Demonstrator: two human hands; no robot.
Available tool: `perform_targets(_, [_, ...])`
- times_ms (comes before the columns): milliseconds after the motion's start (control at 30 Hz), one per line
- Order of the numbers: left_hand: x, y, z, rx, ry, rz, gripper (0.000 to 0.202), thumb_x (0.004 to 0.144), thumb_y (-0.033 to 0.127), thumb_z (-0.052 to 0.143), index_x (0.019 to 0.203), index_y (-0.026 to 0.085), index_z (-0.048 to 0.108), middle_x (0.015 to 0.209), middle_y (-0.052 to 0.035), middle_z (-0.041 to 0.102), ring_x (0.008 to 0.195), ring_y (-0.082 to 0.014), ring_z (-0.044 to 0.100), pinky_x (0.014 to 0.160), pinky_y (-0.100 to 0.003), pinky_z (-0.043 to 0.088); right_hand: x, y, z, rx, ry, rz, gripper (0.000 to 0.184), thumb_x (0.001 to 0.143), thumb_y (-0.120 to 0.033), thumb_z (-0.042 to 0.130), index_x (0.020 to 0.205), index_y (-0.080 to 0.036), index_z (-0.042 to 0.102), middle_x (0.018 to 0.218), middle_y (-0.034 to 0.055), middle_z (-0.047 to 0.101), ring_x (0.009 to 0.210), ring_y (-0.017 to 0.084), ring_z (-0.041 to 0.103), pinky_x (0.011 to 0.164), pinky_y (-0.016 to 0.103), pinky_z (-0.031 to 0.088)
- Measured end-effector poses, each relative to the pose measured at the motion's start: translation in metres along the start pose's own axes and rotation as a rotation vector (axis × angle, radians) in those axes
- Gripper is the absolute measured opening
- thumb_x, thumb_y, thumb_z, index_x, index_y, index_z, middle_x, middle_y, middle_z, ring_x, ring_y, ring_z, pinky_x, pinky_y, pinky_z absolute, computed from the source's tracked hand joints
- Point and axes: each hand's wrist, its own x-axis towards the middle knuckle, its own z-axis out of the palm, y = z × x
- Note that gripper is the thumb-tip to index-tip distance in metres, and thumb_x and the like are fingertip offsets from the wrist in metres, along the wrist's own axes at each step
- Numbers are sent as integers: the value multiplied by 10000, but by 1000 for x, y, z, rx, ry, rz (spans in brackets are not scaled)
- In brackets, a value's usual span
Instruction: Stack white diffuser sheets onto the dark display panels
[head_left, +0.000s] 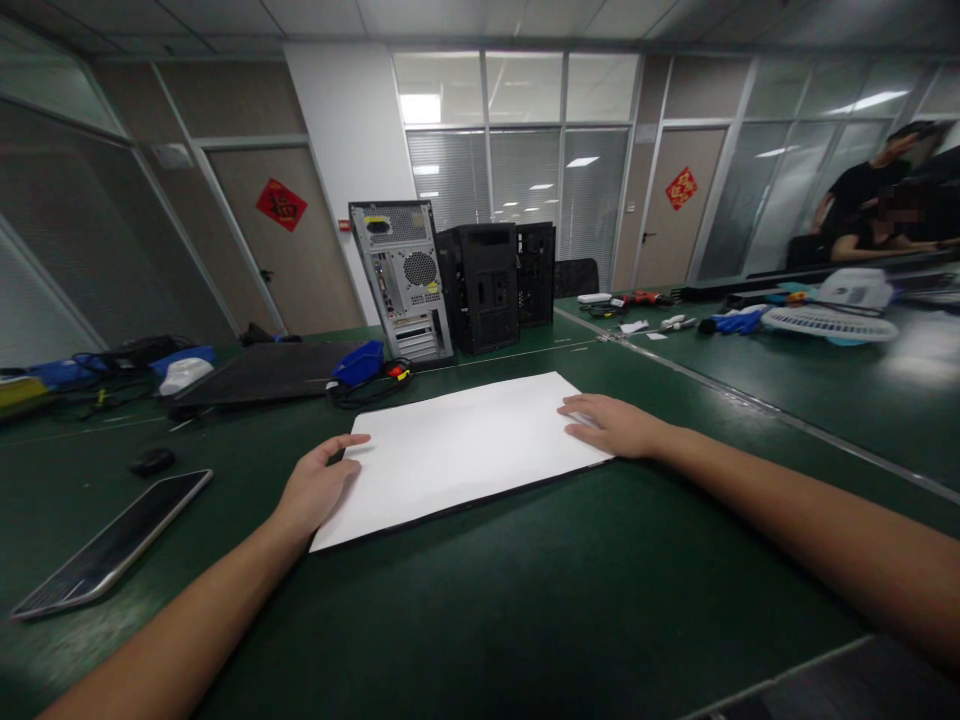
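A white sheet (457, 445) lies in front of me, with a dark edge showing beneath its near side. At its left edge, my left hand (313, 485) rests with index finger and thumb apart over the white surface; its other fingers are hidden. Across from it, my right hand (609, 424) lies on the right end with its fingers stretched out and spread. Both hands touch the sheet. I cannot tell whether the sheet and the dark layer under it are one piece.
The green table (480, 620) carries a tablet-like device (112, 545) and a black mouse (152, 461) on the left. Behind stand a silver computer case (405, 280) and black cases (480, 285). A white fan (832, 322) lies far right; people (870, 200) are beyond.
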Motion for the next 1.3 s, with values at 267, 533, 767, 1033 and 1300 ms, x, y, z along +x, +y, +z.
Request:
perform_targets(267, [4,-5,0,10,13,18,468,694,197,648,1149,243,748,1028,-58,741,628,-159,627,570,-270,457,0,1,0,3,-12,-2,670,941,-659,392,1399,-202,564,1475,112,487,1353,309,447,1142,504,345])
perform_targets(533, [1,-3,1,2,4,28,483,697,182,641,1167,233,741,1163,-75,727,633,-160,632,569,-272,459,0,1,0,15,1,8,656,937,-658,410,1390,-212,572,1471,106,494,1349,313,451,1138,506,347])
perform_targets(767, [5,-5,1,13,30,33,457,693,172,659,1132,245,763,1219,-74,708,721,-175,662,612,-264,467,1,3,2,-10,-5,-4,661,944,-656,398,1398,-205,565,1475,112,488,1348,313,453,1137,510,348])
perform_targets(1033, [2,-4,0,-3,15,23,460,694,173,660,1139,235,757,1192,-85,716,644,-156,631,561,-256,444,0,2,2,-5,10,-10,647,948,-637,413,1386,-189,576,1465,126,497,1344,312,458,1137,514,350])
perform_targets(1300, [3,-5,0,-36,18,20,462,670,173,677,1119,233,766,1210,-86,711,588,-138,614,516,-253,436,0,3,3,13,37,-27,624,944,-628,439,1375,-203,590,1448,124,515,1331,319,474,1122,522,365])
